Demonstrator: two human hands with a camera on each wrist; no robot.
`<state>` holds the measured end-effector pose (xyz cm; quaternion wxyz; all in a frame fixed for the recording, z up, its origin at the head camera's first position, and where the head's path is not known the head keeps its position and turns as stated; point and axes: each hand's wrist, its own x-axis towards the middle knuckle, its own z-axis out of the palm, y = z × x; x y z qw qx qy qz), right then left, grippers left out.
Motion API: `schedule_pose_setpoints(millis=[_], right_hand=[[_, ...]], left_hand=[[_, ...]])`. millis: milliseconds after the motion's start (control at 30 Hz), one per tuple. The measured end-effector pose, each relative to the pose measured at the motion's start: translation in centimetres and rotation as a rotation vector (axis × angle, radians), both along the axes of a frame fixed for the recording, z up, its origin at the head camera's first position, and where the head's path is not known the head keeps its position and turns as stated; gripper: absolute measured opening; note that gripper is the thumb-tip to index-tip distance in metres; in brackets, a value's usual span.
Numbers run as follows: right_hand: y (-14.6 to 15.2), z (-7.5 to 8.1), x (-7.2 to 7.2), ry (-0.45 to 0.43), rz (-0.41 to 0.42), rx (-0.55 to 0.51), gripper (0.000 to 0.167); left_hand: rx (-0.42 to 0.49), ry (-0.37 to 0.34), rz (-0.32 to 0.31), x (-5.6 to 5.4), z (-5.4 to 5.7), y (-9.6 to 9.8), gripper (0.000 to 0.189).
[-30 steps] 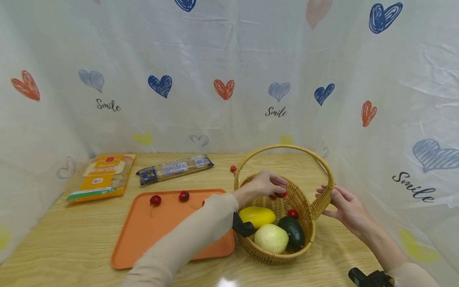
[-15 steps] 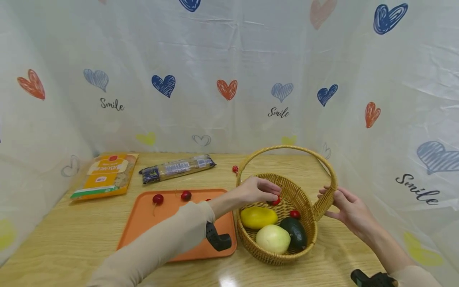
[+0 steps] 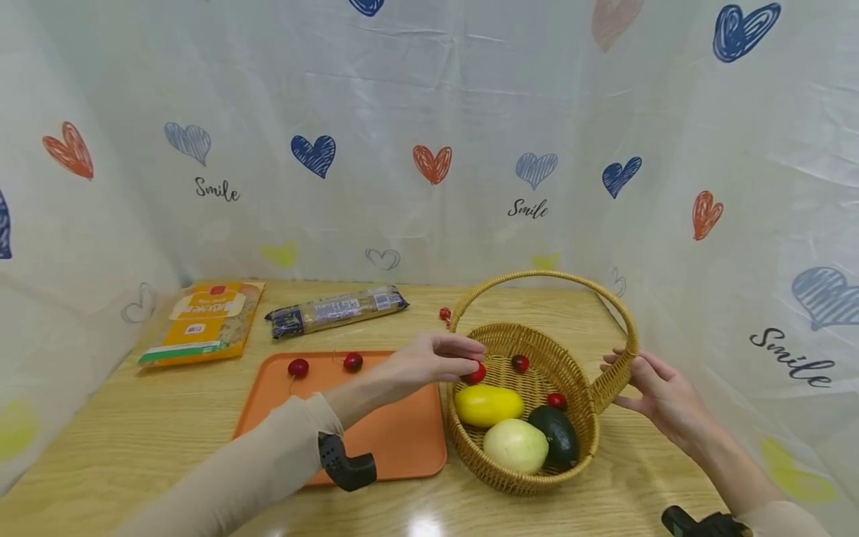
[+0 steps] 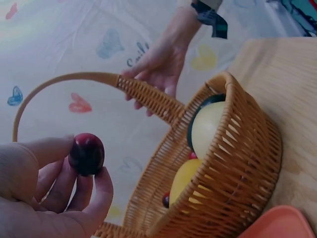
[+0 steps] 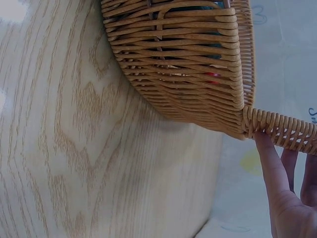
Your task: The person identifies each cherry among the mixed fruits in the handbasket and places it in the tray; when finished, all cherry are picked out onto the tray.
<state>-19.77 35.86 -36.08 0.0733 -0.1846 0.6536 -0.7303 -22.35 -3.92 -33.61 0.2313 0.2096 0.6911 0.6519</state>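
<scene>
One wooden bench (image 3: 154, 425) carries a round woven basket (image 3: 490, 471) with a tall handle (image 3: 609, 388), and an orange tray (image 3: 403, 447) just to its left. The right hand (image 3: 664, 395) has its fingers bent round the handle, and the left hand (image 3: 432, 358) is by the basket's left rim. Inside sit a yellow fruit (image 3: 488, 406), a pale green fruit (image 3: 515, 447) and a dark green fruit (image 3: 560, 438), then two little cherries (image 3: 520, 363), while one held cherry (image 3: 476, 373) is pinched between the left hand's fingers and thumb.
</scene>
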Motion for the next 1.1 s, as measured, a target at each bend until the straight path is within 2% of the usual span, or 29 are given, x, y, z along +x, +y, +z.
schedule_pose_setpoints(millis=[133,233,367,467,700,967,1100], right_hand=[[0.1,0.0,0.0,-0.004,-0.007,0.0,0.039],[0.2,0.0,0.0,-0.009,-0.004,-0.008,0.039],[0.3,0.0,0.0,-0.008,0.002,-0.014,0.04],[0.3,0.0,0.0,-0.001,-0.001,-0.007,0.039],[0.3,-0.1,-0.1,0.008,0.003,-0.004,0.039],[0.1,-0.1,-0.1,0.012,-0.009,0.013,0.038],[0.1,-0.1,-0.1,0.021,0.013,-0.004,0.04]], left_hand=[[0.014,-0.006,0.033,0.3,0.0,-2.3,0.043],[-0.017,0.001,0.079,0.4,-0.4,-3.8,0.043],[-0.065,-0.013,0.144,0.6,-1.2,-5.5,0.043],[-0.046,-0.039,0.167,0.8,-2.0,-6.3,0.045],[0.01,-0.087,0.176,1.3,-4.5,-7.0,0.046],[-0.058,-0.087,0.227,1.9,-7.0,-7.6,0.044],[-0.085,-0.061,0.228,2.2,-8.0,-7.7,0.043]])
